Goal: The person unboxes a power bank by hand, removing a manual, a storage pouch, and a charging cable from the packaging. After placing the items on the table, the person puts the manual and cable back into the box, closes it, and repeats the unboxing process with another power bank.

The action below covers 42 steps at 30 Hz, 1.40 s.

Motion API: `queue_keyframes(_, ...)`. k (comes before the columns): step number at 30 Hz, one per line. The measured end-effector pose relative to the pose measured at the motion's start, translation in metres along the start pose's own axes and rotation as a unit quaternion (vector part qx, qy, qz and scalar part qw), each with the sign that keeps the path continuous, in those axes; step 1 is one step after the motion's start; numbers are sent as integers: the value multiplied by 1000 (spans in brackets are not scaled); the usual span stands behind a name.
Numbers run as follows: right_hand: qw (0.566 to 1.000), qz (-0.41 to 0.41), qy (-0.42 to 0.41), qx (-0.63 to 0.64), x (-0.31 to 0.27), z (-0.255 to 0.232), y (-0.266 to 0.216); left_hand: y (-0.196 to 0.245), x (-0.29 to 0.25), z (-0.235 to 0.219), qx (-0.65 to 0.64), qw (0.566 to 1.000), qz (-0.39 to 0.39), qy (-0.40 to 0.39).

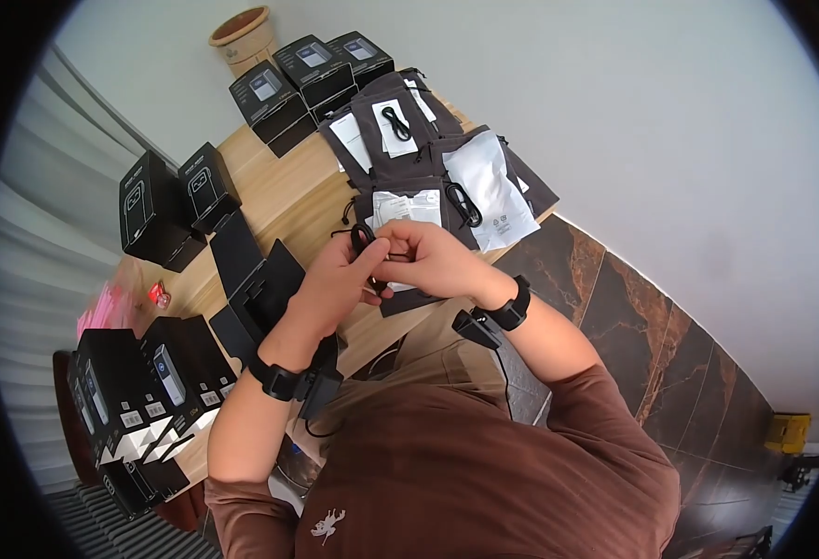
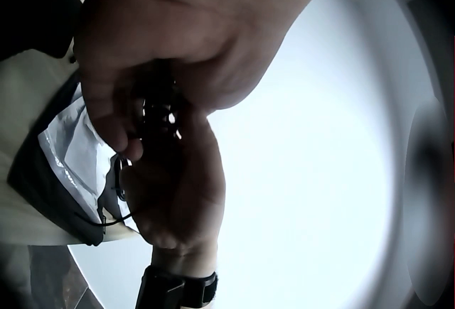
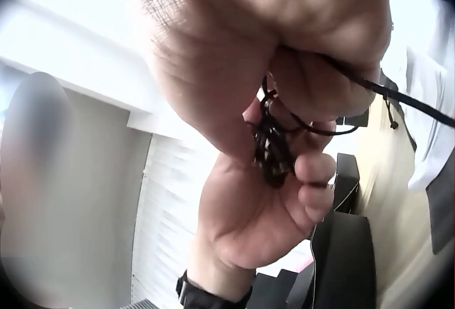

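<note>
A coiled black cable (image 1: 361,239) is gripped in my left hand (image 1: 327,282), close over the table's near edge. My right hand (image 1: 435,263) meets it there and pinches a strand of the cable. In the right wrist view the bundled cable (image 3: 272,154) lies across the left palm, and a loose strand (image 3: 412,103) runs out from under the right hand. The left wrist view is dark, with most of the cable hidden by fingers. Just beyond the hands lies a grey pouch with a clear-and-white packet (image 1: 414,205) on it.
Several grey drawstring pouches (image 1: 386,168) lie at the back right, with a black cable (image 1: 395,123) and a white plastic bag (image 1: 489,186) on top. An open black box (image 1: 274,284) stands left of the hands. Printed black boxes (image 1: 153,210) line the wooden table (image 1: 284,200).
</note>
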State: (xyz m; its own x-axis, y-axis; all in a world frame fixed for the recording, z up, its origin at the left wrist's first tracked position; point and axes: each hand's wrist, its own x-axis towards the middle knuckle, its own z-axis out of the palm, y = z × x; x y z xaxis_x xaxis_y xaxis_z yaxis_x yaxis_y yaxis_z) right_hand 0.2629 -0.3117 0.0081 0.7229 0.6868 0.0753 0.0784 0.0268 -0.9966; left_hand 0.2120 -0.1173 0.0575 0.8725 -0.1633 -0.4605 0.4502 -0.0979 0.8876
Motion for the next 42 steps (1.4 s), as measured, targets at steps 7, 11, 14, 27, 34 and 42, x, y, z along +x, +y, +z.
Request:
queue_keyframes(7, 983, 102, 32, 152, 2, -14, 5, -4, 20, -18, -26, 997, 44, -52)
queue_keyframes(11, 977, 113, 76, 167, 5, -15, 1, -6, 24, -20, -27, 999, 36, -15)
queue_keyframes(14, 971, 109, 85, 195, 7, -16, -1, -4, 24, -15, -61, 997, 27, 29)
queue_keyframes(27, 956, 117, 193, 187, 2, -51, -19, -11, 61, -36, -216, 961, 109, 134)
queue_keyframes(34, 964, 18, 260, 45, 35, -89, -47, 6, 65, -31, -124, 983, 11, 138)
queue_keyframes(42, 915, -107, 362, -141, 62, -146, -56, -4, 98, -49, 281, 955, 33, 91)
